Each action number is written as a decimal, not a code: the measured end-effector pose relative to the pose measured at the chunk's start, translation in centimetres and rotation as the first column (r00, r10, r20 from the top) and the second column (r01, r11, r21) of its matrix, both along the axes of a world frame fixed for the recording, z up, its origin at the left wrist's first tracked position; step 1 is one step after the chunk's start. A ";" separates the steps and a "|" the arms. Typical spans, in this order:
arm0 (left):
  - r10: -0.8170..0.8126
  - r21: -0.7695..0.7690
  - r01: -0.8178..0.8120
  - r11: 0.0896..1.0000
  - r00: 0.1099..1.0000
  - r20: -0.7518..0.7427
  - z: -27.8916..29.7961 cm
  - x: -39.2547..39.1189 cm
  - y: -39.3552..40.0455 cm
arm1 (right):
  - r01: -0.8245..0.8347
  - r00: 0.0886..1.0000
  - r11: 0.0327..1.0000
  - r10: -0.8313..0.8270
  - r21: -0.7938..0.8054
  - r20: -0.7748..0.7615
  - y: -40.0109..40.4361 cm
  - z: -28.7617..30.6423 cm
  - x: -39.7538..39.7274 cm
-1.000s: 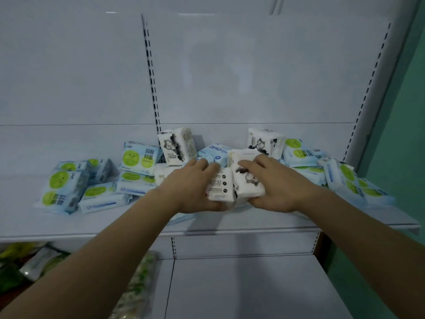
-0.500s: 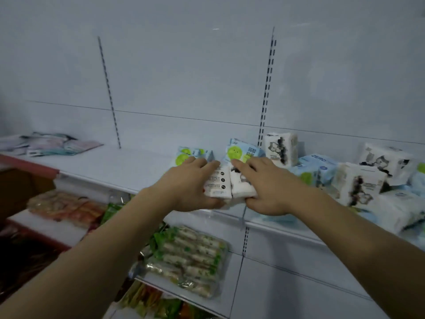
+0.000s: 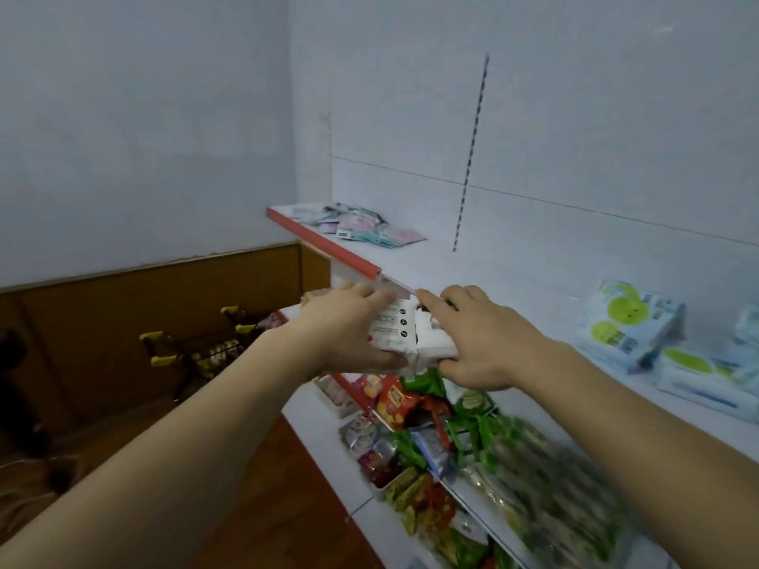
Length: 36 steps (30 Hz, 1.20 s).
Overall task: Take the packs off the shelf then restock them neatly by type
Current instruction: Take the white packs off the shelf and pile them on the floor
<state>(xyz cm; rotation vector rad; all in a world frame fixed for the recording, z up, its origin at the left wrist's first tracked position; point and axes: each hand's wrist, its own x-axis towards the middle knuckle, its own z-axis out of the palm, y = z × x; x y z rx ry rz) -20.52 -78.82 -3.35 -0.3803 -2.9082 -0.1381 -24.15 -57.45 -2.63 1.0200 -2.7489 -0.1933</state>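
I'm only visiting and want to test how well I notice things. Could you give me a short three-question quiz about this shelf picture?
1. True or false: both hands grip the white packs.
2. The flat pink and blue packets lie: A) at the far left end of the upper shelf, B) on the floor, C) under the snacks.
3. Fill in: the blue packs to the right carry round ____ marks.

Key: 1 true, the left hand and the right hand hold them from either side; 2 A; 3 green.
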 end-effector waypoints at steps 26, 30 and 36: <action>0.581 -0.008 -0.599 0.801 0.774 0.253 -14.6 -17.6 -34.5 | -0.541 0.811 0.840 0.534 -0.040 0.238 -41.0 -14.0 -29.0; 0.591 -0.007 -0.615 0.788 0.753 0.289 -18.8 -20.3 -40.3 | -0.554 0.779 0.832 0.524 -0.014 0.343 -47.3 -17.7 -32.3; 0.583 0.058 -0.638 0.768 0.734 0.348 -27.1 -26.2 -50.0 | -0.522 0.774 0.853 0.471 0.007 0.423 -57.4 -25.1 -38.0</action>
